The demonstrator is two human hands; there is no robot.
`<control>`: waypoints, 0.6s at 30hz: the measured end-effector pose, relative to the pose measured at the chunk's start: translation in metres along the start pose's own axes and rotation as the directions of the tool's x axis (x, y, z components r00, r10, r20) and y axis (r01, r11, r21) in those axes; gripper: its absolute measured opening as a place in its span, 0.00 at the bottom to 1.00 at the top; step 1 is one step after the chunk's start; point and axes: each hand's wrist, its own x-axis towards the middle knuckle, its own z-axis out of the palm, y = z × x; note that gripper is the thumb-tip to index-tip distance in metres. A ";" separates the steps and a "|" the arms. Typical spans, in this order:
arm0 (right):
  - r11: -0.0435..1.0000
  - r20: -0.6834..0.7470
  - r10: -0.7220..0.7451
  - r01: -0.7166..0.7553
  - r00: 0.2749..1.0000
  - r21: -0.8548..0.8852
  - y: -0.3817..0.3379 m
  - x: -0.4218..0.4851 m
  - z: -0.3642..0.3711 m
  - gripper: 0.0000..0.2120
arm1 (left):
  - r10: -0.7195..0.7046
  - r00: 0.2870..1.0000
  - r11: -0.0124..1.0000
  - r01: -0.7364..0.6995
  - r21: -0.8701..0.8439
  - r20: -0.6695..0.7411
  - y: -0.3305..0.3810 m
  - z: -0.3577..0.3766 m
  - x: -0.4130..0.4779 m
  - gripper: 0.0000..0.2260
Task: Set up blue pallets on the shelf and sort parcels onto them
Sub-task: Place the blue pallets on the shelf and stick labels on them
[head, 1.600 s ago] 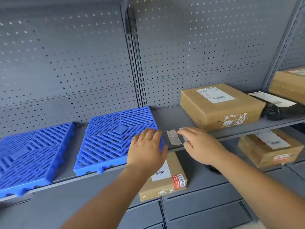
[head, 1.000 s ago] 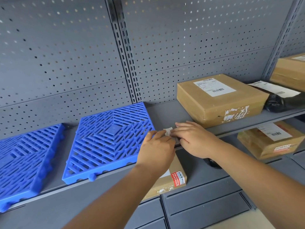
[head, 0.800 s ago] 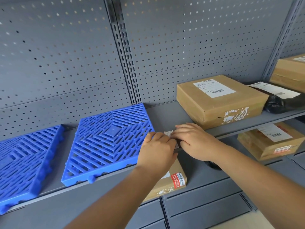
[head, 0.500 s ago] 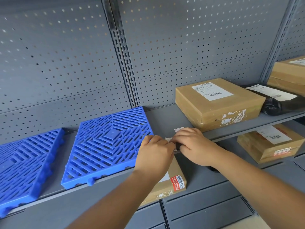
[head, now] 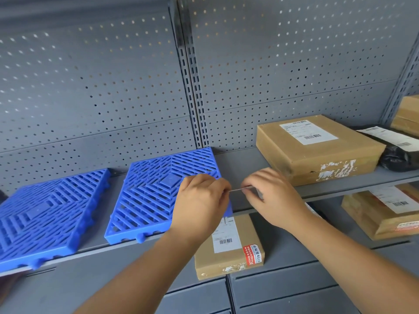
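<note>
left hand (head: 199, 207): back of the hand faces the camera, fingers (head: 221, 184) curled; thumb and fingertips pinch the left end of a thin strip (head: 238, 189).
right hand (head: 273, 200): back also up, fingers bent down; their tips pinch the right end of the same strip.
between the hands: they are near but not touching; the strip goes from one to the other, about level.
left forearm (head: 136, 273): bare, enters from the bottom edge and goes up to the right; wrist nearly straight.
right forearm (head: 362, 261): bare, enters from the lower right and goes up to the left.
height: both hands at almost the same level.
</note>
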 end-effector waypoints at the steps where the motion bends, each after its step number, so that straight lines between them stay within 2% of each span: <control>1: 1.000 -0.005 -0.003 0.003 1.000 0.005 -0.003 0.001 0.001 0.02 | -0.017 1.000 1.000 0.017 0.007 0.002 -0.003 -0.003 -0.002 0.04; 9: 0.997 -0.017 -0.068 0.069 0.998 0.038 -0.045 0.020 0.022 0.02 | -0.106 0.994 0.991 0.108 0.077 -0.027 -0.034 -0.031 -0.026 0.08; 18: 0.993 0.005 -0.108 0.107 0.994 0.057 -0.108 0.051 0.055 0.03 | -0.148 0.983 0.985 0.156 0.070 -0.105 -0.093 -0.064 -0.058 0.02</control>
